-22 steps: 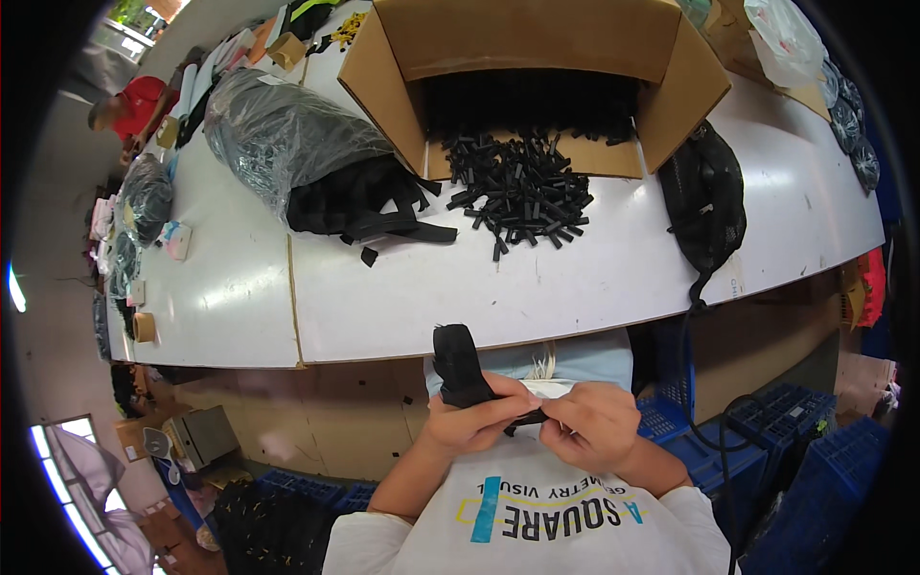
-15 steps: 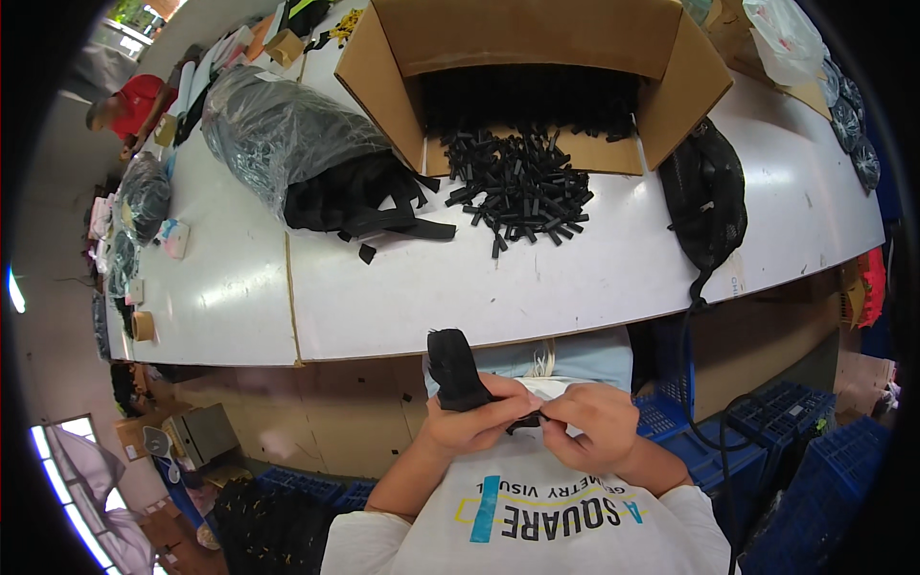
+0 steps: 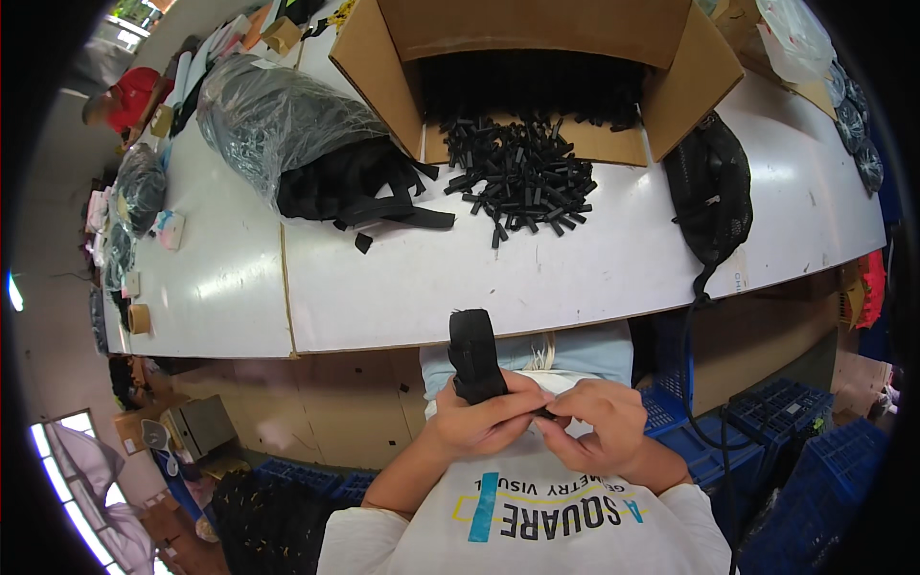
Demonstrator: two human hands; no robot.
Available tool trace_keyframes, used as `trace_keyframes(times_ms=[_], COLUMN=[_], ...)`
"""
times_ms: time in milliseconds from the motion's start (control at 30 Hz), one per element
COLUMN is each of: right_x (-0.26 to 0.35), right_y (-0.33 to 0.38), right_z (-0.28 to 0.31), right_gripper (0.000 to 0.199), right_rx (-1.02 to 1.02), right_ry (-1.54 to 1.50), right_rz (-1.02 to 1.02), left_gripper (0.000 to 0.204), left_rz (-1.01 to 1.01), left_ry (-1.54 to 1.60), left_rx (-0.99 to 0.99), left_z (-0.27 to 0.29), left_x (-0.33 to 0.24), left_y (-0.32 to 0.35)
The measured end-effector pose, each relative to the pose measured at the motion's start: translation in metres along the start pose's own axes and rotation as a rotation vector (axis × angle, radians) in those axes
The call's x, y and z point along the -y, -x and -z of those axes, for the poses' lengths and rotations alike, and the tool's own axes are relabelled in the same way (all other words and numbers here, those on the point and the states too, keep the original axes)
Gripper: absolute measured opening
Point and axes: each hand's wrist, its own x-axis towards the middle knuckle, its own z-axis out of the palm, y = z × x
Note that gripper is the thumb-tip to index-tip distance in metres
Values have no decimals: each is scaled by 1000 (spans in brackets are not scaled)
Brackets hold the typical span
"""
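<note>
My left hand (image 3: 484,420) is closed around a black fabric strap (image 3: 473,350), whose wide end stands up above the fingers. Close beside it, my right hand (image 3: 599,422) pinches at a small dark bit between the two hands, mostly hidden by the fingertips. Both hands are in front of my chest, just short of the table's near edge. Beyond them on the table lies a heap of small black tube-like pieces (image 3: 527,182), spilling out of an open cardboard box (image 3: 537,34).
A clear plastic bag (image 3: 278,115) with black straps (image 3: 393,209) spilling out lies left of the box on the white table (image 3: 431,287). At right is a black mesh bag (image 3: 709,196) with a hanging cord. Blue crates (image 3: 781,412) stand below. A person in red (image 3: 134,96) is far left.
The strap's upright end has shifted a little right and up with my left hand. My right fingers have moved slightly and stay close to the left fingertips.
</note>
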Motion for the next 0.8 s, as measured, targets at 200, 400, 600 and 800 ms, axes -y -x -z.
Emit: trace_keyframes(times_ms=[200, 400, 600, 800], right_x=[0, -5, -8, -7], right_y=[-4, 0, 0, -2], right_z=[9, 7, 6, 8], right_gripper=[24, 22, 20, 20], right_rx=[88, 48, 23, 72], right_ry=[57, -36, -95, -111], right_rz=[-26, -99, -75, -85], left_gripper=[29, 32, 32, 34], left_rz=[2, 5, 28, 89], left_ry=[-26, -34, -12, 24], left_rx=[23, 7, 38, 147], left_z=[0, -2, -1, 4], left_x=[2, 5, 7, 11], left_y=[1, 2, 3, 6])
